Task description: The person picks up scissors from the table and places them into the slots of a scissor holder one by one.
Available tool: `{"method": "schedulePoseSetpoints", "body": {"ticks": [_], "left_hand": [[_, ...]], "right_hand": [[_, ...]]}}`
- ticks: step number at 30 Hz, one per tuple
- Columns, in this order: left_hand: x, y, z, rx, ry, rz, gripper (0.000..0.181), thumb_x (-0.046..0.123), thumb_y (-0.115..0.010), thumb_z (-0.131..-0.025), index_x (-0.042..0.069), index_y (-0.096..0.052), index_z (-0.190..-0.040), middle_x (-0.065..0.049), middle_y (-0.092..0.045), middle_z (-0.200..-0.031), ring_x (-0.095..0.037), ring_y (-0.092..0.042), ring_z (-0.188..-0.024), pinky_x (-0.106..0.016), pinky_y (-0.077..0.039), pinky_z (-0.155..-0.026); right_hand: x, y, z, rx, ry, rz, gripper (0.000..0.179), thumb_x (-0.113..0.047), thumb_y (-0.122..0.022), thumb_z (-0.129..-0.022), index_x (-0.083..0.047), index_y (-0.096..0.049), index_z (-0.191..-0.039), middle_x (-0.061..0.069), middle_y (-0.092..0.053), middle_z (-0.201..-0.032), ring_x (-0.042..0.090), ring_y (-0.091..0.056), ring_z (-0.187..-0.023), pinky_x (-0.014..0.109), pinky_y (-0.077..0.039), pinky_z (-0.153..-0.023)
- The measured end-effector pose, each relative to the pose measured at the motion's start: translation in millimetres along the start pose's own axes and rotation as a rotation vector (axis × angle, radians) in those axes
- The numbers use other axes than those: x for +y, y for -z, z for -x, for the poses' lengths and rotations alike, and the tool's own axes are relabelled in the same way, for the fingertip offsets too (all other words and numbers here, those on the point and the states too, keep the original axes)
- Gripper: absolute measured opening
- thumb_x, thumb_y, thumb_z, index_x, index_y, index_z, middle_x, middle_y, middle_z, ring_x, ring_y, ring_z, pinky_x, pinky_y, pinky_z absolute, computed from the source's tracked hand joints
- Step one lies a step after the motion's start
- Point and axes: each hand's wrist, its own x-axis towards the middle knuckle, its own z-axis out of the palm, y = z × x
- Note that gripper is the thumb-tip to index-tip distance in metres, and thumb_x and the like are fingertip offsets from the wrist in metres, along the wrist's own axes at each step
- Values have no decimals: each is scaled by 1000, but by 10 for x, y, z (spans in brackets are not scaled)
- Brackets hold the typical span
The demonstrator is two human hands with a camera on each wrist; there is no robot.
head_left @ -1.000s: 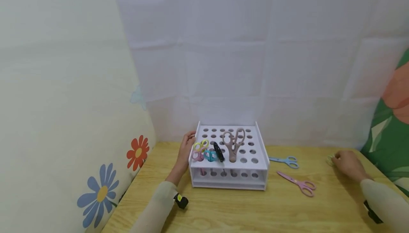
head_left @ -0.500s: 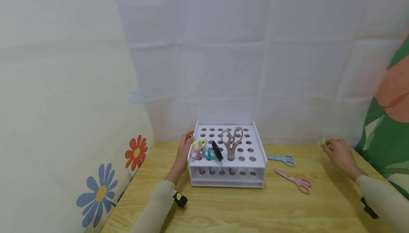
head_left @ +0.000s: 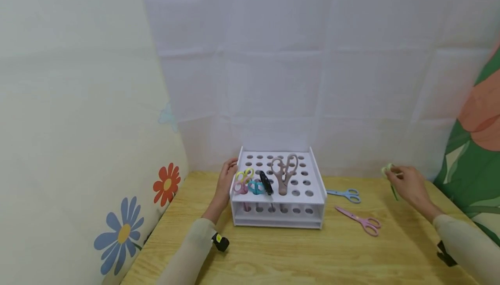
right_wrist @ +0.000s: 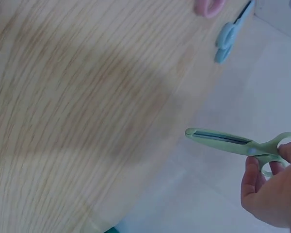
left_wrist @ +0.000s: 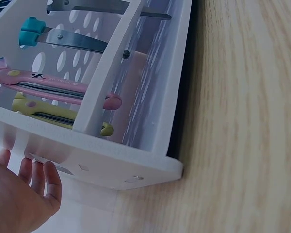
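Observation:
My right hand (head_left: 410, 185) pinches a pair of light green scissors (right_wrist: 228, 143) by the handle loops, above the right part of the table. In the head view the blades point down. My left hand (head_left: 227, 180) rests its fingertips on the left side wall of a white two-tier rack (head_left: 269, 223) full of round holes. Yellow scissors (head_left: 245, 175), pink-handled scissors (head_left: 241, 186), teal scissors (head_left: 256, 187), a black-handled tool (head_left: 266, 183) and large grey-brown scissors (head_left: 283, 176) stand in it, handles up. The left wrist view shows their blades inside the rack.
Blue scissors (head_left: 345, 194) lie on the wooden table (head_left: 297, 254) just right of the rack, tips close to its side. Pink scissors (head_left: 361, 221) lie in front of them. A white cloth (head_left: 273, 81) hangs behind the table, and patterned cloths flank it.
My right hand has lifted the green scissors off the table and brought them slightly left, blades now hanging down. My left hand stays at the rack's side.

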Motion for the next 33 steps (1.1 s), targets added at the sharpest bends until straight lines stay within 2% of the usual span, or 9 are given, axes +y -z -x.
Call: {"method": "schedulePoseSetpoints", "body": {"ticks": [6,13,17,19,22,24,29,31,33], "left_hand": [[-5,26,-28,-4,-9,0,45,31,-49,-108,8,-50,-147,-19,-51,-143,-33,-49,-127,-43,-36,-106],[-49,35,-41,8,-49,-14,43,29,-50,-106,8,-53,-143,-16,-55,-137,-28,-52,-123,-39,-39,-103],[-41,52,-44,-15,-34,3,44,24,-49,-108,3,-50,-146,-20,-53,-140,-30,-49,-126,-39,-37,-104],[-33,50,-41,-23,-21,18,44,24,-48,-108,3,-49,-147,-21,-51,-142,-30,-48,-127,-41,-36,-106],[-44,28,-34,-7,-26,23,44,27,-50,-107,6,-50,-147,-18,-52,-141,-28,-49,-126,-40,-36,-106],[-51,18,-36,3,-31,17,44,28,-51,-107,7,-52,-145,-17,-53,-139,-27,-50,-125,-41,-36,-106],[-54,8,-39,10,-36,9,44,28,-51,-106,7,-52,-144,-17,-54,-139,-28,-50,-125,-43,-35,-107],[-48,6,-37,9,-30,5,43,27,-51,-106,7,-52,-145,-17,-54,-139,-29,-49,-126,-44,-35,-108],[-40,6,-35,4,-24,5,43,27,-50,-107,8,-52,-145,-17,-53,-140,-29,-49,-126,-44,-35,-108]], "right_hand": [[-207,-25,-58,-6,-64,-38,34,-17,-62,-102,15,-67,-113,36,-64,-112,53,-66,-94,60,-54,-73],[-430,-71,-56,-26,-84,-84,34,-18,-61,-103,13,-67,-114,35,-64,-112,51,-66,-95,59,-54,-74],[-575,-69,-45,-41,-109,-119,38,-24,-59,-105,11,-65,-119,34,-63,-115,50,-66,-97,57,-55,-75],[-654,-55,-44,-44,-118,-128,40,-27,-58,-105,9,-65,-120,31,-64,-116,48,-66,-98,50,-56,-74],[-771,-35,-44,-42,-110,-148,39,-27,-57,-106,7,-65,-122,28,-67,-113,45,-67,-98,42,-56,-73],[-850,-27,-46,-42,-110,-165,38,-27,-56,-106,6,-65,-122,26,-69,-111,43,-67,-98,43,-55,-74],[-1033,-27,-50,-43,-109,-204,37,-27,-56,-106,5,-64,-123,24,-70,-108,42,-68,-98,57,-52,-81],[-1103,-23,-54,-41,-101,-209,37,-28,-56,-106,4,-64,-123,22,-71,-107,40,-68,-97,54,-53,-81],[-1168,-15,-59,-33,-86,-213,36,-27,-56,-106,3,-64,-124,21,-72,-105,38,-69,-95,44,-54,-80]]}}
